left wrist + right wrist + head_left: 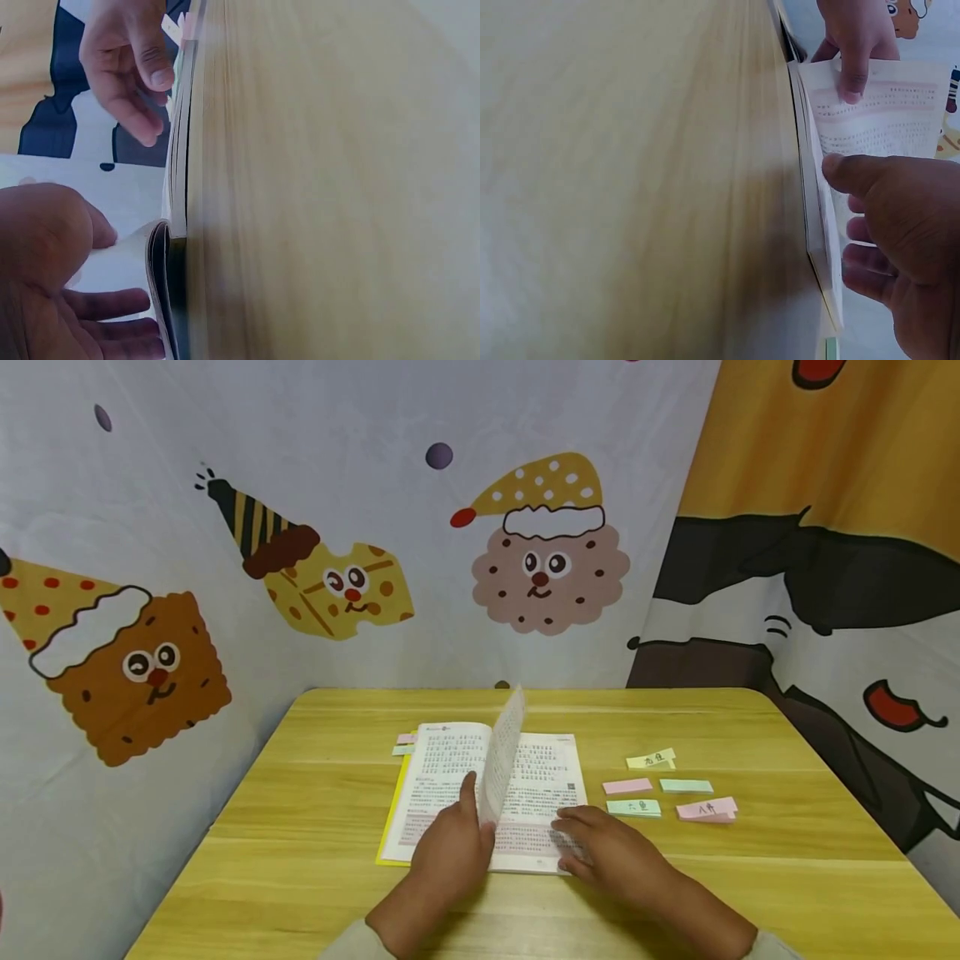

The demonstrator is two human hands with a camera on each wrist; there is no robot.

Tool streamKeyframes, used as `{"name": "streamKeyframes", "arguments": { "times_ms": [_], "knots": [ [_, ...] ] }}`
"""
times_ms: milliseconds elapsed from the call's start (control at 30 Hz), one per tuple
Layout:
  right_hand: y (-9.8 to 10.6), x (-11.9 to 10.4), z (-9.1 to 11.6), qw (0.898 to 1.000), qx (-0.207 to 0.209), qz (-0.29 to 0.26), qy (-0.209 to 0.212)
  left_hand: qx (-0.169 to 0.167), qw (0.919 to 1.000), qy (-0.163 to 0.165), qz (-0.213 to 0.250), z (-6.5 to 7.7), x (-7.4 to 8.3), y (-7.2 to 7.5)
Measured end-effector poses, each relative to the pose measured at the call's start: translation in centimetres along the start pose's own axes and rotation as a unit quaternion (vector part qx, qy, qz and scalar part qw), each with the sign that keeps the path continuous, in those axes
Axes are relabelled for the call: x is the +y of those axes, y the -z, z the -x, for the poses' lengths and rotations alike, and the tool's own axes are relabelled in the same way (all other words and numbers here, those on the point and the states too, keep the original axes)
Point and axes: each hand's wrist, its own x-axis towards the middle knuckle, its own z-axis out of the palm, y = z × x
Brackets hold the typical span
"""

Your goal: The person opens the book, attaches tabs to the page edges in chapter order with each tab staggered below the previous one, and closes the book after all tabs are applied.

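An open book (536, 777) with printed pages and a yellow cover edge lies on the table. One page (504, 760) stands raised near its middle. My left hand (452, 852) is at the lower left of the book, its thumb against the raised page and its straight fingers on the other side, over the left page. In the right wrist view, the left thumb lies flat on that page's print. My right hand (618, 856) is at the lower right page with loosely bent fingers, holding nothing. Its thumb (844, 171) is close to the page edge; contact is unclear.
Right of the book lie several paper strips: a yellow strip (651, 759), a pink strip (627, 787), a green strip (686, 786), and others bearing handwriting. Pink and green tabs (403, 749) stick out from the book's left edge. A patterned cloth (420, 527) hangs behind the wooden table (285, 860).
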Motion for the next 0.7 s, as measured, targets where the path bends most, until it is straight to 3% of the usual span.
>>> {"name": "streamKeyframes", "arguments": {
  "times_ms": [233,433,700],
  "knots": [
    [-0.06,-0.17,-0.09,1.000,-0.027,-0.014,0.000,0.061,0.9980,-0.007,0.015,0.21,-0.33,-0.08],
    [-0.19,-0.06,-0.16,0.999,-0.035,0.001,0.009,0.088,0.9961,0.003,0.003,0.38,-0.42,-0.20],
    [-0.44,0.04,-0.01,0.999,-0.042,0.000,0.000,0.122,0.9864,-0.017,-0.108,0.25,-0.55,0.26]
  ]
}}
